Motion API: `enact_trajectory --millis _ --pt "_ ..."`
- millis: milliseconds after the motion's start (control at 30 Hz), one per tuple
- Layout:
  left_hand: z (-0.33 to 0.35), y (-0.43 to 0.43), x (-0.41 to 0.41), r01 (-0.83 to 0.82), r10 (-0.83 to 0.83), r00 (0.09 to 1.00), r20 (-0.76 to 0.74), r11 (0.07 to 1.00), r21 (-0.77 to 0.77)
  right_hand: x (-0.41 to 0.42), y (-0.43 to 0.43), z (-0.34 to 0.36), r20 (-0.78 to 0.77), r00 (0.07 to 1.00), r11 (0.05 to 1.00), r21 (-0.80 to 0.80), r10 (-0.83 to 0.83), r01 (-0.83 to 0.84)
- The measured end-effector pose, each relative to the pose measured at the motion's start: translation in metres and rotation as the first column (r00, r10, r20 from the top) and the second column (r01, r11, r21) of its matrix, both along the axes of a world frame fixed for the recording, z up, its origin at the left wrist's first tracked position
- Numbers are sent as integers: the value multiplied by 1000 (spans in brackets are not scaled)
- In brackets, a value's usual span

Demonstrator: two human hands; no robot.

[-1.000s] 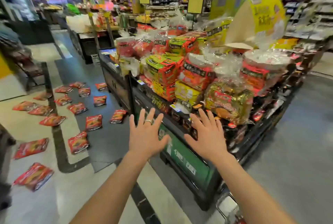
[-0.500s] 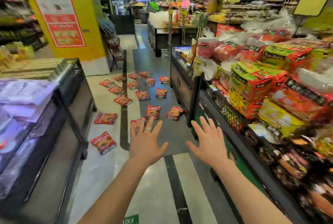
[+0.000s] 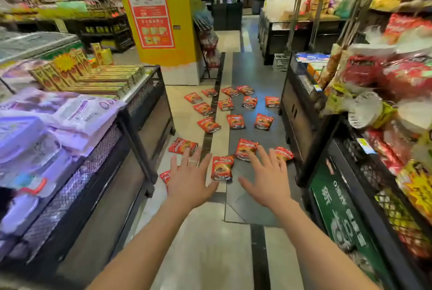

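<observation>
Red packets (image 3: 222,167) strewn, shop aisle floor (image 3: 205,254)

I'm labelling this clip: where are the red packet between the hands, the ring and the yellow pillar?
red packet (image 3: 222,167), head view, middle of its front.
ring (image 3: 193,162), head view, top of the band.
yellow pillar (image 3: 185,51), head view, bare yellow right side.

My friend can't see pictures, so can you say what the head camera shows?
The left hand and the right hand reach forward, open and empty, above a shop floor strewn with red packets. On both sides are black display stands piled with goods; a yellow pillar rises beyond.
</observation>
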State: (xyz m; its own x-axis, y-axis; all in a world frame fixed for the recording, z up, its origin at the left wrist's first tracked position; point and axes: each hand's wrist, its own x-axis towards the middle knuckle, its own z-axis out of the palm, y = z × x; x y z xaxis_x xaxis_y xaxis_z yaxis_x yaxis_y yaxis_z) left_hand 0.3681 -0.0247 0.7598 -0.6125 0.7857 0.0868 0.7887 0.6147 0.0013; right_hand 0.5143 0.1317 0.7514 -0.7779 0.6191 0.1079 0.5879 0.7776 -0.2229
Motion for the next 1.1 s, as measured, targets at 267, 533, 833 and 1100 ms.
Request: enact_trajectory --millis 267,533,833,1100 --pt "-28 48 -83 -142 139 984 107 990 18 -105 73 -28 71 985 984 -92 158 -152" --pt "-90 98 -201 -211 207 964 167 978 1 -230 136 -88 177 960 971 -145 215 -191" --pt "-137 181 -353 -191 228 921 317 971 -143 -366 212 -128 281 948 971 -221 152 -90" --pt "-186 262 -434 -137 235 888 396 956 -261 -453 297 -188 337 933 951 -309 125 -16"
